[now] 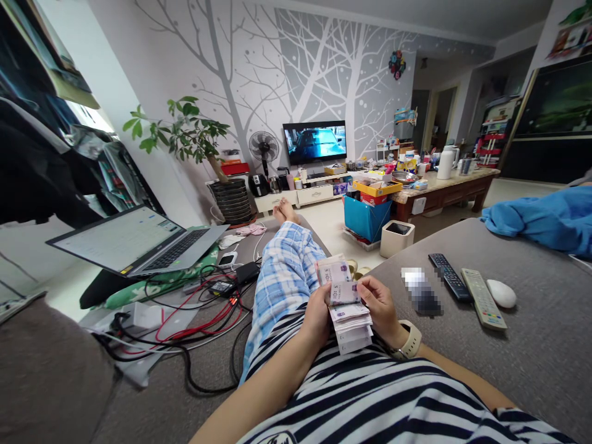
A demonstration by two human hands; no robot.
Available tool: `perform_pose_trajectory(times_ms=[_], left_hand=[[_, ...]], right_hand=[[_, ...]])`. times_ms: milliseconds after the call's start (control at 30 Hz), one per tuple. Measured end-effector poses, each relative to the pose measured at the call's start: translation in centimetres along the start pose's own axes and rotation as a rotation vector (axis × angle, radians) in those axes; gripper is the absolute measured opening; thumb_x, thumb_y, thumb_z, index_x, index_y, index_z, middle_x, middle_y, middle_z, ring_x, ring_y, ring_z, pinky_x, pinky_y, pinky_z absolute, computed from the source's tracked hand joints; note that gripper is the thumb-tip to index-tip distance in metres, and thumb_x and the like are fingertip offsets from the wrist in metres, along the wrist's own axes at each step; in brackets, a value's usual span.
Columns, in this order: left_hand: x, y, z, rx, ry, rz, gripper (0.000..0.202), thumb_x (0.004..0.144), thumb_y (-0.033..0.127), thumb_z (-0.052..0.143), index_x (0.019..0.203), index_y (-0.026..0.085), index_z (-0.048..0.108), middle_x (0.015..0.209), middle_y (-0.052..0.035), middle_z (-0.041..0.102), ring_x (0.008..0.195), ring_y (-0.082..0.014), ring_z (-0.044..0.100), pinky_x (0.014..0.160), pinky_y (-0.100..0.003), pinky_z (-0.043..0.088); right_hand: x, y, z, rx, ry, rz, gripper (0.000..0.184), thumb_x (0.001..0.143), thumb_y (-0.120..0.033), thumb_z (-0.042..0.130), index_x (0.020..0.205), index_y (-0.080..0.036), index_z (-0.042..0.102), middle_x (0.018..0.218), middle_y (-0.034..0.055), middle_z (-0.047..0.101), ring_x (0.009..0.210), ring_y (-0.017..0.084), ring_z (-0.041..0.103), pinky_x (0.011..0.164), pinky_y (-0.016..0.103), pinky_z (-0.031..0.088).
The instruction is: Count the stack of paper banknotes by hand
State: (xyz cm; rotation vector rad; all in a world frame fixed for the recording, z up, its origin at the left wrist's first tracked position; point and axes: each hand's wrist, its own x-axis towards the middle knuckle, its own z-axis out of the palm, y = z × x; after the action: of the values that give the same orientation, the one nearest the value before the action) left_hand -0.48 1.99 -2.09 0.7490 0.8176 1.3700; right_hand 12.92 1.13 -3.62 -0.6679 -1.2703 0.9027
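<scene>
A sheaf of pale pinkish banknotes [354, 324] is held above my lap, between my two hands. My left hand [317, 317] grips it from the left side, thumb on top. From the right, my right hand [380, 305] pinches the edge of one note between thumb and fingers; a pale-strapped watch [411, 339] is on that wrist. Several notes fan out toward my chest, and others stick up past the fingers toward my knees. The fingers underneath are hidden. Below lie my striped shirt [333, 382] and blue checked trousers [287, 259].
On the grey sofa to the right lie a black remote [448, 276], a pale remote [483, 298], a white rounded object [501, 293] and a pixelated item. At left are an open laptop [139, 240] and tangled cables [203, 327]. Beyond stand a blue box [366, 219] and a cluttered table.
</scene>
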Motion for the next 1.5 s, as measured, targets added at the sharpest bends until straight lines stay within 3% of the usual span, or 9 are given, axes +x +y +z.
perform_pose_trajectory(times_ms=[167,467,700,1000,1500], left_hand=[[0.0,0.1,0.0,0.006,0.002,0.020,0.026,0.069,0.034,0.068,0.081,0.011,0.070,0.064,-0.0031,0.069,0.060,-0.0172,0.061,0.062,-0.028,0.048],[0.2,-0.1,-0.3,-0.019,0.008,-0.015,0.032,0.068,0.038,0.071,0.085,0.011,0.070,0.072,-0.0066,0.073,0.066,-0.0212,0.068,0.069,-0.032,0.053],[0.0,-0.1,-0.2,-0.051,0.044,-0.033,0.033,0.069,0.034,0.068,0.091,0.010,0.071,0.089,-0.0118,0.076,0.080,-0.0259,0.072,0.079,-0.038,0.055],[-0.4,0.3,0.1,0.041,-0.018,0.017,0.019,0.064,0.024,0.068,0.079,0.012,0.070,0.076,-0.0076,0.075,0.072,-0.0226,0.069,0.075,-0.034,0.053],[-0.7,0.1,0.3,0.000,0.016,-0.010,0.027,0.060,0.022,0.073,0.085,0.012,0.070,0.076,-0.0076,0.075,0.071,-0.0223,0.070,0.075,-0.034,0.053]], right_hand=[[0.0,-0.3,0.0,-0.024,0.001,-0.012,0.030,0.088,-0.044,0.058,0.072,-0.019,0.058,0.060,-0.0032,0.046,0.055,0.012,0.038,0.053,0.025,0.033],[0.0,-0.3,-0.1,-0.029,0.001,-0.021,0.034,0.089,-0.047,0.056,0.069,-0.020,0.056,0.059,-0.0031,0.044,0.055,0.012,0.038,0.054,0.025,0.033],[0.1,-0.1,0.0,0.031,0.001,-0.013,0.036,0.090,-0.050,0.054,0.070,-0.020,0.058,0.059,-0.0011,0.054,0.056,0.014,0.046,0.058,0.027,0.039],[0.7,-0.1,-0.1,-0.008,0.093,0.074,0.037,0.080,-0.053,0.066,0.068,-0.019,0.056,0.062,-0.0020,0.051,0.058,0.013,0.044,0.056,0.026,0.037],[1.0,0.6,-0.1,-0.098,0.079,0.115,0.039,0.081,-0.048,0.065,0.060,-0.019,0.048,0.058,-0.0044,0.042,0.055,0.011,0.037,0.052,0.024,0.032]])
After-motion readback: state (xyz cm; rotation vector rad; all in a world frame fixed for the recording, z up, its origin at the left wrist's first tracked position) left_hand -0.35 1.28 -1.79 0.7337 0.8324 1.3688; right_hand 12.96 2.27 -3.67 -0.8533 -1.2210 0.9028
